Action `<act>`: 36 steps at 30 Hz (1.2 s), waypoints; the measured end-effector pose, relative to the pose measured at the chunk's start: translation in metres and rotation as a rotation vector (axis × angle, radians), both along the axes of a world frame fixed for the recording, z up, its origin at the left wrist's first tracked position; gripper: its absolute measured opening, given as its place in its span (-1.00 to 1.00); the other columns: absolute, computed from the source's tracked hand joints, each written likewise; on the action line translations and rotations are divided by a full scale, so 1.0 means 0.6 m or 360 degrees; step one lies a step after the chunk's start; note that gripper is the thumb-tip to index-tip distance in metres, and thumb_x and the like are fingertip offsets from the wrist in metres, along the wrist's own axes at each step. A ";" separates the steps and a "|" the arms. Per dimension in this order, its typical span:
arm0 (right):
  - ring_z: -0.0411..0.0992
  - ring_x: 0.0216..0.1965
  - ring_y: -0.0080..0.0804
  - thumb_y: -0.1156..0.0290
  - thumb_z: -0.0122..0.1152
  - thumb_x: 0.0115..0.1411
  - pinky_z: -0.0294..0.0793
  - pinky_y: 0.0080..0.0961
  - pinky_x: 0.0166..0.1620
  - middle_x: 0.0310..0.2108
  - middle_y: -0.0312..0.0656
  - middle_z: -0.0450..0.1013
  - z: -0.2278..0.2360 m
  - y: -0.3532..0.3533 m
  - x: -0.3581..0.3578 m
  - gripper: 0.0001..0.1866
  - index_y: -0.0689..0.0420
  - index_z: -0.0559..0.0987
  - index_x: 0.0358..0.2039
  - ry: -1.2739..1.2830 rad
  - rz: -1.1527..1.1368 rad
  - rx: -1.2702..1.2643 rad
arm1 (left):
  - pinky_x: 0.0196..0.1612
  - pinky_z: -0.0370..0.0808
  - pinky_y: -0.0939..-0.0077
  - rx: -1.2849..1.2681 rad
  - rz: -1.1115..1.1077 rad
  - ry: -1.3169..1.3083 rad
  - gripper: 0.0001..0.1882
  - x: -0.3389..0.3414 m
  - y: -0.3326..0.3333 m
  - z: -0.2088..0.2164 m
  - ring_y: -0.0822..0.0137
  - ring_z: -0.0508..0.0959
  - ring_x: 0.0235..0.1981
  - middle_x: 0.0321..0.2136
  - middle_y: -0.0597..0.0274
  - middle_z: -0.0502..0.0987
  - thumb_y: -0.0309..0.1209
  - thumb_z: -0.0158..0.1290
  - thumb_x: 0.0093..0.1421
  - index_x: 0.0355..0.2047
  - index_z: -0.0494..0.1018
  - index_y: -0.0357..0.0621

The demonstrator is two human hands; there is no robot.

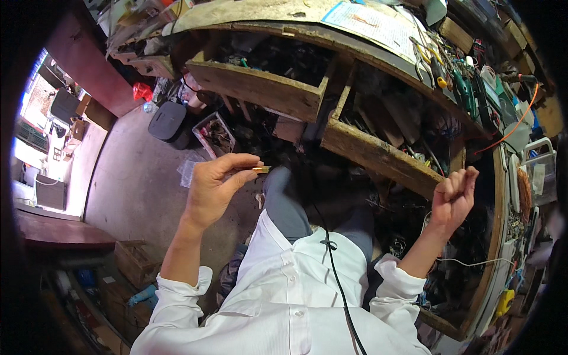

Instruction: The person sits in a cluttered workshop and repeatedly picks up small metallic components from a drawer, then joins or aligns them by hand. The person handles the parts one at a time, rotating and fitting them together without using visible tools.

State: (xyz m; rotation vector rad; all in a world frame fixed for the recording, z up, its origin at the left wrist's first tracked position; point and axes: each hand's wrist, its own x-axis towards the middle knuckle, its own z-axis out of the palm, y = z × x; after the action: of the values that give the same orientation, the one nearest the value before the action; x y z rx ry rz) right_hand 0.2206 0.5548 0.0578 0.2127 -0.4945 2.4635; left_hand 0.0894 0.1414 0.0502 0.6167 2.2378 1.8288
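Note:
My left hand [218, 183] is raised over the floor at the left of my knees, thumb and fingertips closed in a pinch. Between them sits a small flat yellow-gold piece [261, 170], too small to name; its end sticks out to the right. My right hand [452, 200] is lifted beside the front board of the right open drawer [384, 155]. Its fingers are curled together, and whatever they may hold is hidden. Inside that drawer lie long dark parts and tools. The left open drawer [254, 89] holds dark clutter.
The worktop carries a paper sheet [378, 26], pliers [423, 62], a green tool [464, 94] and an orange wire [526, 115]. A black bin [168, 122] and a box of scraps [214, 136] stand on the floor. A black cable [337, 272] hangs down my shirt.

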 end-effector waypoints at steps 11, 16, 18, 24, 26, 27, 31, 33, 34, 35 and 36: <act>0.31 -0.44 -0.70 0.50 0.18 0.25 0.34 -0.68 -0.39 -0.24 -0.28 0.55 -0.035 -0.285 -0.090 -0.38 0.12 0.26 0.32 -0.0587 0.0679 0.1767 | -0.23 0.55 0.60 -0.0189 -0.0295 0.0430 -0.76 0.023 0.053 0.022 0.43 0.63 -0.32 -0.30 0.13 0.65 -0.63 0.20 0.12 -0.16 0.59 -0.28; 0.26 -0.53 -0.66 0.36 0.22 0.26 0.26 -0.65 -0.45 -0.52 -0.35 0.44 -0.058 -0.281 -0.100 -0.80 0.21 0.57 -0.19 -0.0640 0.1030 0.2085 | -0.23 0.56 0.59 -0.0291 -0.0270 0.0441 -0.77 0.023 0.026 0.028 0.41 0.65 -0.30 -0.31 0.13 0.65 -0.63 0.21 0.11 -0.18 0.59 -0.28; 0.22 -0.60 -0.69 0.31 0.14 0.33 0.13 -0.67 -0.57 -0.64 -0.37 0.35 -0.050 -0.244 -0.087 -0.74 0.21 0.53 -0.45 -0.0796 0.1040 0.1644 | -0.22 0.57 0.58 -0.0328 -0.0242 0.0374 -0.77 0.023 0.012 0.029 0.41 0.65 -0.29 -0.32 0.12 0.66 -0.64 0.20 0.11 -0.18 0.59 -0.29; -0.07 -0.67 -0.65 0.21 -0.08 0.45 -0.06 -0.62 -0.67 -0.64 -0.42 0.02 -0.055 -0.135 -0.065 -0.70 0.15 0.43 -0.35 -0.0226 0.0466 0.0294 | -0.22 0.56 0.61 -0.0195 -0.0122 0.0247 -0.77 0.020 -0.021 0.012 0.41 0.66 -0.32 -0.30 0.14 0.67 -0.59 0.19 0.15 -0.15 0.59 -0.29; -0.12 -0.67 -0.61 0.24 -0.12 0.46 -0.08 -0.59 -0.66 -0.61 -0.41 -0.04 -0.043 -0.112 -0.065 -0.71 0.16 0.44 -0.31 0.0023 0.0422 -0.0060 | -0.15 0.57 0.59 -0.0167 -0.0104 0.0193 -0.78 0.023 -0.026 0.010 0.40 0.66 -0.26 -0.28 0.13 0.67 -0.64 0.17 0.15 -0.16 0.58 -0.33; -0.12 -0.66 -0.60 0.26 -0.12 0.46 -0.09 -0.56 -0.65 -0.60 -0.41 -0.02 -0.041 -0.111 -0.068 -0.72 0.18 0.47 -0.25 0.0122 0.0431 -0.0173 | -0.11 0.58 0.58 -0.0155 -0.0104 0.0172 -0.78 0.022 -0.026 0.011 0.39 0.65 -0.23 -0.27 0.13 0.66 -0.66 0.16 0.15 -0.16 0.58 -0.34; -0.03 -0.68 -0.68 0.25 -0.07 0.44 0.04 -0.74 -0.68 -0.53 -0.36 0.25 -0.043 -0.177 -0.072 -0.71 0.16 0.53 -0.07 -0.0285 0.0243 0.0195 | -0.08 0.59 0.55 -0.0041 -0.0081 -0.0021 -0.77 0.028 -0.020 0.003 0.37 0.65 -0.21 -0.25 0.09 0.65 -0.66 0.15 0.17 -0.13 0.56 -0.39; 0.08 -0.70 -0.75 0.24 0.01 0.39 0.11 -0.81 -0.68 -0.10 -0.06 0.54 -0.067 -0.209 -0.081 -0.65 0.18 0.51 0.06 -0.0360 0.0326 0.0736 | -0.07 0.59 0.54 -0.0009 -0.0123 -0.0084 -0.75 0.034 -0.015 0.005 0.36 0.65 -0.20 -0.24 0.08 0.65 -0.66 0.14 0.17 -0.11 0.55 -0.40; 0.08 -0.69 -0.77 0.26 0.01 0.39 0.12 -0.81 -0.68 -0.05 -0.03 0.54 -0.056 -0.239 -0.089 -0.63 0.20 0.49 0.10 -0.0446 0.0386 0.0947 | -0.08 0.59 0.54 0.0013 -0.0135 -0.0097 -0.73 0.038 -0.013 0.006 0.36 0.65 -0.19 -0.24 0.08 0.65 -0.67 0.15 0.16 -0.10 0.54 -0.39; 0.07 -0.68 -0.79 0.29 -0.02 0.40 0.11 -0.81 -0.67 0.02 -0.04 0.51 -0.053 -0.266 -0.094 -0.61 0.19 0.45 0.16 -0.0493 0.0529 0.1122 | -0.08 0.59 0.54 0.0000 -0.0149 -0.0070 -0.73 0.041 -0.010 0.007 0.36 0.65 -0.19 -0.23 0.08 0.65 -0.67 0.15 0.16 -0.10 0.54 -0.39; 0.20 -0.58 -0.80 0.34 -0.02 0.39 0.20 -0.81 -0.58 0.06 -0.09 0.49 -0.047 -0.287 -0.095 -0.59 0.18 0.41 0.21 -0.0515 0.0743 0.1241 | -0.08 0.59 0.54 -0.0006 -0.0162 -0.0045 -0.72 0.044 -0.009 0.008 0.36 0.65 -0.20 -0.23 0.07 0.65 -0.67 0.16 0.15 -0.10 0.54 -0.39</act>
State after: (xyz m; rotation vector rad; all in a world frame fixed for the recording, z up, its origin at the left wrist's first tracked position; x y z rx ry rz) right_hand 0.1638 0.3823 0.0293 0.2591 -1.7061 2.6198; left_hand 0.1159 0.1360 0.0549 0.6866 2.1499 1.7726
